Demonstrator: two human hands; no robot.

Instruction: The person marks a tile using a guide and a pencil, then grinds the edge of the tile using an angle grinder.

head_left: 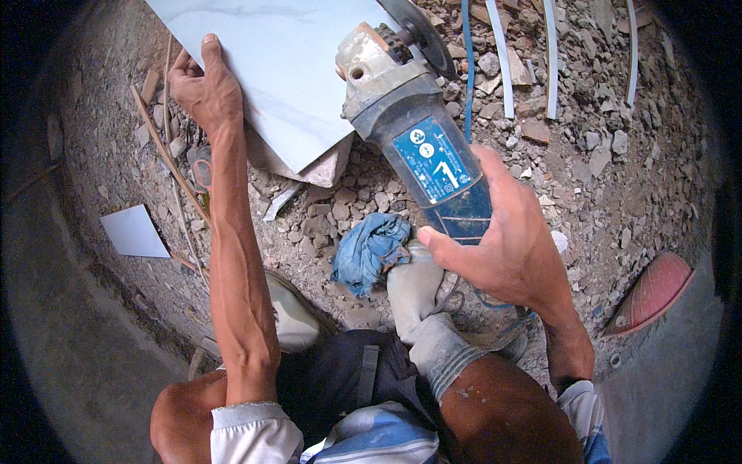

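My right hand [514,240] is wrapped round the blue body of an angle grinder [425,147]. The dark cutting disc [421,35] sits at its far end, beside the right edge of a white marbled tile [286,69]; whether disc and tile touch I cannot tell. At the tile's left edge, my left hand [207,85] grips it, thumb on top and fingers beneath. A pale stone block [328,164] shows under the tile's near corner. A crumpled blue cloth [371,254] lies on the rubble by my foot.
Broken stone and rubble [525,155] cover the ground. Several narrow tile strips [551,58] lie at the far right, next to a blue strip [468,69]. A small tile offcut [135,232] and a wooden stick [170,151] are at left, a reddish oval object [653,294] at right.
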